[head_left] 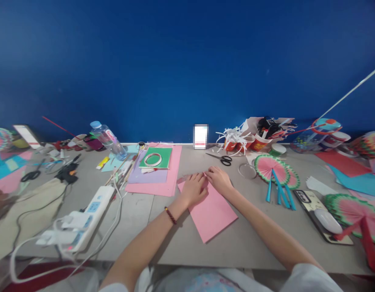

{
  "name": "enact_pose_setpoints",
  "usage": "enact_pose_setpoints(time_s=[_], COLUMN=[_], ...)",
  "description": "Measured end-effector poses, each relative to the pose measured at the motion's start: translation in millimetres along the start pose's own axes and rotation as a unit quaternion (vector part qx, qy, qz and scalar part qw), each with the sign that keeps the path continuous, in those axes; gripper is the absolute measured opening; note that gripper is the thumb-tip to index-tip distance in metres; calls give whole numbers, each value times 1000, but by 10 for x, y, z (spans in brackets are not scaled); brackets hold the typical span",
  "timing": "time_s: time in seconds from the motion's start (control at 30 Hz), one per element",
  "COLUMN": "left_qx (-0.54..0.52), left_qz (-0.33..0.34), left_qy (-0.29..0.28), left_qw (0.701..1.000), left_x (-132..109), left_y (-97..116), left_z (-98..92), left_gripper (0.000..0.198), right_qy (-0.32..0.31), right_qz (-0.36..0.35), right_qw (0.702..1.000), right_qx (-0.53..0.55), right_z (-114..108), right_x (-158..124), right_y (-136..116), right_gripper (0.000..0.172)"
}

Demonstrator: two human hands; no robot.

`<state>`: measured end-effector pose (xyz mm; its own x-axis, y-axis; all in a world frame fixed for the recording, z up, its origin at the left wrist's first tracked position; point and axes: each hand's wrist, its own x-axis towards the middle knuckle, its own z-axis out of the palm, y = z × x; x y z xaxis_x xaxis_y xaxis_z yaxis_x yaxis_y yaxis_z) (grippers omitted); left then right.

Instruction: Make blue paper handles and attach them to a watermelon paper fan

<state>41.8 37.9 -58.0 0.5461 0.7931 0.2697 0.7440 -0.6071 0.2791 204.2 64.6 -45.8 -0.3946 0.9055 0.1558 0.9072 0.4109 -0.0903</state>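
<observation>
A sheet of pink paper [213, 215] lies at a slant on the table in front of me. My left hand [193, 188] rests on its far left part, fingers bent and closed at the far edge. At the far right edge of the same sheet, my right hand [219, 180] has its fingers curled together near the left fingertips. The far edge is partly covered by both hands, so I cannot tell whether it is folded. Black-handled scissors [225, 160] lie just beyond the right hand.
Left of the sheet are stacked coloured papers with a tape roll [153, 159], a power strip [94, 215] with cables, and a water bottle [110, 140]. On the right are watermelon-patterned paper fans [272, 168], a phone [311, 211], and cups [262, 142] of supplies. A blue wall stands behind.
</observation>
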Motion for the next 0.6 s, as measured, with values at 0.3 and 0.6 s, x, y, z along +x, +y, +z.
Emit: enact_pose_setpoints(time_s=[0.3,0.6], left_qx=[-6,-4], left_qz=[1,2], left_qy=[1,-11], left_qw=[1000,1000], left_x=[5,11], left_y=[-15,-35], left_z=[8,23], left_gripper=[41,44], right_qy=[-4,-7], right_qz=[4,12], right_qw=[1000,1000], right_qx=[0,-7], right_z=[1,-36], right_x=[-15,-48], right_y=[-3,-20], right_gripper=[26,33])
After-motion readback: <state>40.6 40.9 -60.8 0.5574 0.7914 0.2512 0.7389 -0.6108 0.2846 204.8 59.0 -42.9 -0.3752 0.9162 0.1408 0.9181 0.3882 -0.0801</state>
